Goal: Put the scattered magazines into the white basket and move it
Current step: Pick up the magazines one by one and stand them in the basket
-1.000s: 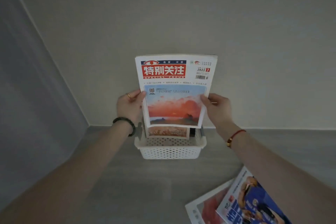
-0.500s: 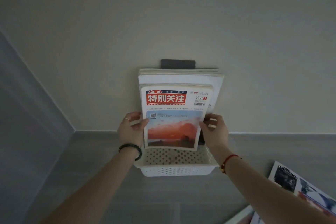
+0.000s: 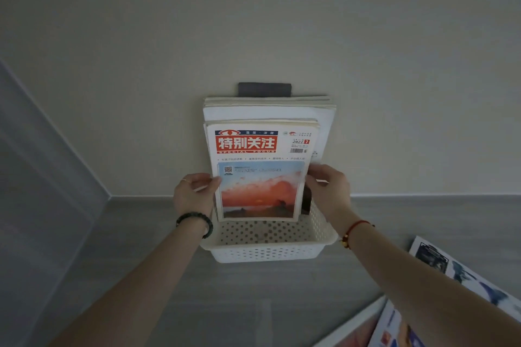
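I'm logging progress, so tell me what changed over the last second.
The red-titled magazine came down from above the white basket; its lower end is now inside, in front of the stack standing there. Left hand and right hand still grip its side edges. The basket stayed by the wall.

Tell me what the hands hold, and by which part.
Both hold the red-titled magazine by its side edges: left hand on the left edge, right hand on the right.

The grey floor [image 3: 267, 304] runs back to the wall. A white basket [image 3: 265, 255] sits on it, right up against that wall. Off to the right a magazine [image 3: 451, 267] lies flat, and nearer lie two more magazines [image 3: 394, 329], overlapping.
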{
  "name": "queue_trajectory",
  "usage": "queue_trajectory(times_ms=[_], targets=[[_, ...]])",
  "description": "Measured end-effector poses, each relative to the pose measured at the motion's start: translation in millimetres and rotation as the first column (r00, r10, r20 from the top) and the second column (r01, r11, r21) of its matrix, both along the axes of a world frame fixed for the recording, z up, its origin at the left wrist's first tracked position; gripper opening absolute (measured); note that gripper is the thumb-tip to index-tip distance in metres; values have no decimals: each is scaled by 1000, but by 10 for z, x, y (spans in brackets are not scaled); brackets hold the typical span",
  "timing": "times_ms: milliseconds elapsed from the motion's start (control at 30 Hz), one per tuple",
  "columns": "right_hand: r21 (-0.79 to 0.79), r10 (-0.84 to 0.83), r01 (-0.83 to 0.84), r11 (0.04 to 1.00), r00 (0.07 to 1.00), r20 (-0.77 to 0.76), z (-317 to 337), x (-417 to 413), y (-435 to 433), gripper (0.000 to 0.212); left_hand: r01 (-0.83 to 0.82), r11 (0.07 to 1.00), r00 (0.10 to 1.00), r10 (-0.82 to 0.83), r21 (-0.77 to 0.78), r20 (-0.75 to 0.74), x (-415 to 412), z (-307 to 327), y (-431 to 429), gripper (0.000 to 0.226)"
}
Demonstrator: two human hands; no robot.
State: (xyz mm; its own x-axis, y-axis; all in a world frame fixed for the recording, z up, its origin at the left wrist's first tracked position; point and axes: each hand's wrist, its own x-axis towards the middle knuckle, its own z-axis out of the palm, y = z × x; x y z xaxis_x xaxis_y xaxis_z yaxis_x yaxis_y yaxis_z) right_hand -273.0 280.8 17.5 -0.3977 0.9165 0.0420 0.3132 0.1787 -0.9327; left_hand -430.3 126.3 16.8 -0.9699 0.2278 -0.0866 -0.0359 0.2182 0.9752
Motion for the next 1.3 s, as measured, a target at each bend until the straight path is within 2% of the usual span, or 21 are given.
queue_trajectory(times_ms=[133,233,367,500,667,800,967,1100,1200,1300], targets=[[-54,37,-37,998,999,-1,86,488,109,21,-15,999,998,13,36,60,250,6,-149,30],[-82,-5,2,997,999,-42,148,1044,211,18,84,996,994,-87,42,70,544,24,-230,22],[-122,-68,61,991,996,-60,202,1855,338,18,219,974,976,-218,55,-21,1139,71,-201,11],[-192,-150,143,971,989,-21,164,2662,369,24,406,912,910,-409,55,64,1823,0,-33,12],[-324,-264,261,909,964,33,-9,3486,303,30,549,835,828,-539,-28,157,2581,-339,177,12],[-443,-288,290,848,955,73,-261,3920,149,23,599,794,787,-561,-102,257,2961,-587,306,22],[-598,-283,307,740,949,138,-586,4159,-3,42,597,768,797,-534,-232,284,3249,-793,343,45],[-699,-296,263,665,952,76,-718,4144,-65,48,552,763,834,-506,-336,220,3313,-834,316,45],[-724,-306,250,643,950,56,-784,4109,-45,50,550,755,835,-497,-357,236,3317,-805,274,42],[-705,-270,249,664,959,84,-802,4081,-21,34,560,762,825,-474,-325,308,3373,-770,199,30]])
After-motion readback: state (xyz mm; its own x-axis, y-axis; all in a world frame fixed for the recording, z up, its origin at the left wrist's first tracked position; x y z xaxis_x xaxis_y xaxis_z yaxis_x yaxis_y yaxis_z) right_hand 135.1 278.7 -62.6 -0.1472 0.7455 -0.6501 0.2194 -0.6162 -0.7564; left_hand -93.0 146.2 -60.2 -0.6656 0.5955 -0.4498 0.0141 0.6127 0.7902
